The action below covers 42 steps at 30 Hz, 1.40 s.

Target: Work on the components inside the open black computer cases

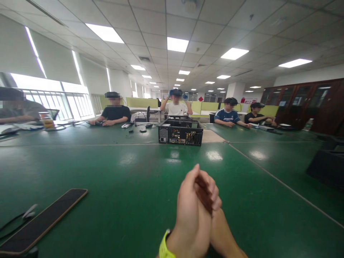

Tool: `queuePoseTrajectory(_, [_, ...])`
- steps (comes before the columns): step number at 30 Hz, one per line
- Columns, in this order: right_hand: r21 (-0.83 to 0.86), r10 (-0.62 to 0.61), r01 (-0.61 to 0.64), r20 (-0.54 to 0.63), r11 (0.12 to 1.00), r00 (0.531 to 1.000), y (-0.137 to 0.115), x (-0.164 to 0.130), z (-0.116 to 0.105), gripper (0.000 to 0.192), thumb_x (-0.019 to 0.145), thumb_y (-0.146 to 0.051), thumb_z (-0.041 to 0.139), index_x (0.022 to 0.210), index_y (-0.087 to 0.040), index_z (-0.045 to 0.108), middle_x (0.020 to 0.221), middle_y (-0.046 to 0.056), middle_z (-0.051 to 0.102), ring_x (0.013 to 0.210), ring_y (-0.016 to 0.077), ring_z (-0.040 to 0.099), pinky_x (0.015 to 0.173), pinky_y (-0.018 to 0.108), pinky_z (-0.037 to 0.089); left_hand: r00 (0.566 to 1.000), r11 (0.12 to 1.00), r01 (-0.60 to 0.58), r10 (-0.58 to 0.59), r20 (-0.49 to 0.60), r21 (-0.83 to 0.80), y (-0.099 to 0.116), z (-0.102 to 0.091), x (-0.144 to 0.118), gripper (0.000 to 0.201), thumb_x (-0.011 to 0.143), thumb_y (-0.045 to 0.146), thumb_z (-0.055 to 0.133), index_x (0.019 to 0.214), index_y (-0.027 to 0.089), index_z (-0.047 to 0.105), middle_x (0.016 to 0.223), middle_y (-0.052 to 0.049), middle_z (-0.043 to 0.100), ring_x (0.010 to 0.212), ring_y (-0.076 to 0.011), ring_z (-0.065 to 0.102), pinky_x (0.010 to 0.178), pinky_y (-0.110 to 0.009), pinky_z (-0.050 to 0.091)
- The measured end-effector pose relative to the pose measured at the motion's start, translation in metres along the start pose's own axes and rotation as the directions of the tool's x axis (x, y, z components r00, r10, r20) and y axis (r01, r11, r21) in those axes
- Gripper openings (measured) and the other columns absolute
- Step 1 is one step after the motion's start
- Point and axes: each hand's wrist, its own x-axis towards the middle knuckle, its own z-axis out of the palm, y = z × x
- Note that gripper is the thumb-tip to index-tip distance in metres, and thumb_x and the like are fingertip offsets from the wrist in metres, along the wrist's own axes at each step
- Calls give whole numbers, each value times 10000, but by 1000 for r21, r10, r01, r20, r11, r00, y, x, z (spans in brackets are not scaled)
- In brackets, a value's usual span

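Green felt-like covering runs across the whole surface [113, 179], and above the near edge of it the person's two hands are pressed together. The left hand [188, 208], with a yellow-green band [163, 247] at the wrist, wraps over the right hand [212, 200]; the fingers of the right curl over the left from the far side. Each grip is clenched on the other hand and on nothing else, as far as I can see from here; whether something small sits between the palms I cannot tell.

As I judge it, this is a pause with no object in hand: the hands hover over bare green with nothing touching them. Any move from here calls for the hands to part first.

The nearest thing is a dark phone [43, 222] lying flat with its screen up, off to the left near the edge, with a cable [16, 218] just beside it. Well apart, toward the middle of the surface, stands an open black computer case [180, 132], its rear panel and ports facing this way. Behind it a seated person in a white shirt [176, 107] raises both blue-gloved hands to the head. Other people sit along the far side. The stretch between the hands and the case lies open, so only the distance stands in the way.
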Motion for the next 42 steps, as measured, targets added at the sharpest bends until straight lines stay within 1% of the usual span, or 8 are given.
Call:
queuePoseTrajectory(3, [10,60,-61,78,998,995,-7,-1,-1,232,847,-338,474,748,-181,614,709,12,610,653,144,535,595,234,393,979,999,-49,48,-197,3,8,-20,24,216,831,334,530,693,169,525,608,25,490,497,-80,424,415,-202,269])
queuePoseTrajectory(8, [13,79,-81,112,997,991,-10,1,-1,218,852,-345,484,763,-197,617,735,0,615,682,140,546,607,231,383,951,990,-113,134,-278,89,17,-41,39,182,835,320,520,779,151,563,697,0,565,555,-89,483,439,-206,312])
queuePoseTrajectory(15, [-5,86,-86,121,996,989,-10,0,-1,217,852,-340,484,755,-200,618,726,-5,615,674,139,540,608,232,378,955,978,-103,148,-257,180,16,-43,43,234,839,349,510,913,147,603,894,-52,646,658,-107,554,491,-214,371])
queuePoseTrajectory(25, [-15,73,-71,131,997,989,-10,-2,0,219,860,-338,478,756,-197,610,736,-1,611,679,137,537,613,237,379,956,975,-107,155,-249,197,13,-47,44,265,827,392,517,908,153,598,901,-48,648,666,-104,556,499,-212,371])
queuePoseTrajectory(32, [-119,-2,9,65,993,998,-15,-5,-4,174,871,-312,467,837,-203,599,812,21,608,782,163,540,719,277,404,936,936,-210,277,-219,284,13,-51,47,258,688,326,713,818,189,537,909,1,613,729,-101,550,534,-203,384])
queuePoseTrajectory(35, [-223,-98,122,114,967,989,-19,-10,3,123,846,-262,486,877,-207,593,882,35,616,855,185,534,796,315,398,915,809,-291,391,-99,511,7,-50,46,243,677,320,733,750,159,566,778,4,602,695,-101,538,536,-204,381])
queuePoseTrajectory(38, [-241,-209,255,202,936,957,-21,-18,17,131,793,-257,526,894,-209,593,928,46,628,871,201,545,802,322,412,874,526,-386,472,118,758,-3,-46,41,197,720,332,705,712,155,620,701,3,624,668,-109,547,590,-229,408])
queuePoseTrajectory(42, [-204,-302,356,252,912,919,-27,-28,27,196,750,-312,539,902,-213,613,916,49,662,842,201,585,765,287,450,834,236,-491,404,375,838,-11,-41,34,153,798,285,630,696,174,655,777,-6,679,772,-136,596,725,-260,435])
